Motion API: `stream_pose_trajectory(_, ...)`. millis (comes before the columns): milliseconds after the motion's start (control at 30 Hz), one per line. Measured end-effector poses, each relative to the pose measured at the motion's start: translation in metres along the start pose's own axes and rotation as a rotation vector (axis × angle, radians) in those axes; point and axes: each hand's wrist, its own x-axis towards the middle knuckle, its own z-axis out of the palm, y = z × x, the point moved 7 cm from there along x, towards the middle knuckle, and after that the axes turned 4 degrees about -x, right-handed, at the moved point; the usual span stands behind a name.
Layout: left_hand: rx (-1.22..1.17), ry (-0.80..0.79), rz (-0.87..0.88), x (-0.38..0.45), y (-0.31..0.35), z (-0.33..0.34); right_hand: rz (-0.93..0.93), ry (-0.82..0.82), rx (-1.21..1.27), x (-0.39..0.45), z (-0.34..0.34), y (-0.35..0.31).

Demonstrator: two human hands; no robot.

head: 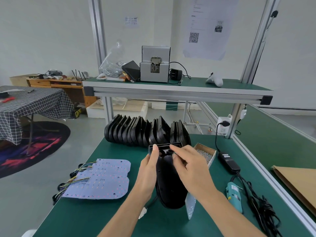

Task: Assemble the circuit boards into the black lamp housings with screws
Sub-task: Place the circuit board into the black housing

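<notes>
A black lamp housing (pixel 168 182) stands tilted on the green bench in front of me. My left hand (pixel 147 170) grips its left side, thumb up near the top rim. My right hand (pixel 189 165) is at the housing's upper end, fingers pinching thin wires by its holes. A white circuit board (pixel 190 206) pokes out below the housing under my right forearm, and a white connector (pixel 142 212) hangs by a cable at the lower left. A stack of circuit boards (pixel 100 180) with coloured wires lies to the left.
A row of black housings (pixel 145 131) stands upright at the back. A cardboard box of screws (pixel 206 153) sits right of my hands. A teal electric screwdriver (pixel 234 196), its black power adapter (pixel 229 162) and tangled cable (pixel 263 209) lie to the right. A screw feeder (pixel 154 65) stands on the upper shelf.
</notes>
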Motion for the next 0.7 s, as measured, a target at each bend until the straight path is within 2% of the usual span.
stream_pose_trajectory(133,0.006,-0.017,0.045,-0.004,0.004,0.006,-0.011,-0.066,-0.125,0.005,0.007,-0.01)
stream_pose_trajectory(267,0.06,-0.021,0.092,-0.005,0.005,0.007,0.091,-0.07,-0.108,0.007,0.007,-0.009)
stream_pose_trajectory(467,0.113,0.007,0.094,-0.004,0.005,0.006,0.018,-0.074,-0.144,0.001,0.011,-0.013)
stream_pose_trajectory(700,0.118,0.018,0.131,-0.008,0.011,0.009,0.029,-0.075,-0.235,0.009,0.014,-0.014)
